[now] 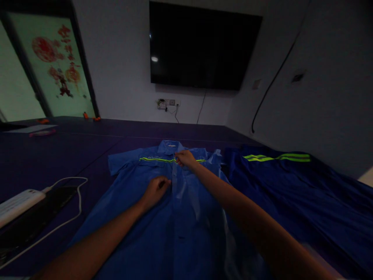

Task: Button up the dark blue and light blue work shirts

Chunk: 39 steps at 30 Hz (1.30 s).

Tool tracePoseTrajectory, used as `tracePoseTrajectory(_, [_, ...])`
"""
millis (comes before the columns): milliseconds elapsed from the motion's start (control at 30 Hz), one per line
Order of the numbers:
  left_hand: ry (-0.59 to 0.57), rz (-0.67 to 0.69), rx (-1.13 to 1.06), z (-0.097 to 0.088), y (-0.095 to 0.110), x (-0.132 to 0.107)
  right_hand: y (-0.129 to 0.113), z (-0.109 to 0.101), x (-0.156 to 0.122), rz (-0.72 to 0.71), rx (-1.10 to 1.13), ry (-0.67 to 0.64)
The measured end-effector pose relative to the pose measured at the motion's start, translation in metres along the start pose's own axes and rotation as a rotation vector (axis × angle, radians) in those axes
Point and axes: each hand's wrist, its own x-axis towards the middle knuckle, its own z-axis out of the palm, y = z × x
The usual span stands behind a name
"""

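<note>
Blue shirt (154,221): lies front up beside dark-blue cloth (279,190). Right hand (185,158): pinches it at yellow stripe (157,160). Left hand (155,190): curls near front opening (174,217); cannot tell if pinching.

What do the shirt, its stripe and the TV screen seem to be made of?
Shirt: apparently cloth, faintly sheened, given its soft folds; fibre unclear.
Stripe: possibly reflective tape, its yellow-green standing out in dim light.
TV screen: glass or plastic, glossy, as the bright reflected spot suggests.

bare arms (112,233) outstretched forward | left hand (155,190) curled, nearer | right hand (185,158) pinched, farther
</note>
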Motion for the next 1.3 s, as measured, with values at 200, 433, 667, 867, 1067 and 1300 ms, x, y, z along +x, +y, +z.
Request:
tracePoseTrajectory(200, [0.060,0.037,0.502,0.005,-0.012,0.025,0.045,0.038,0.035,0.016,-0.146,0.166])
tracePoseTrajectory(433, [0.154,-0.217,0.866,0.026,-0.016,0.081,0.074,0.038,0.053,-0.018,-0.031,0.321])
tracePoseTrajectory(667, [0.264,-0.359,0.891,0.043,-0.017,0.123,0.085,0.042,0.076,-0.092,0.196,0.340])
tracePoseTrajectory(867, [0.189,-0.258,0.900,0.044,-0.023,0.131,0.092,0.044,0.078,-0.120,0.420,0.231])
tracePoseTrajectory(1067, [0.100,-0.139,0.840,0.038,-0.032,0.136,0.091,0.041,0.072,-0.157,0.603,0.097])
tracePoseTrajectory(1300, [0.270,-0.100,0.479,0.035,-0.045,0.143,0.091,0.039,0.071,-0.167,0.639,0.134])
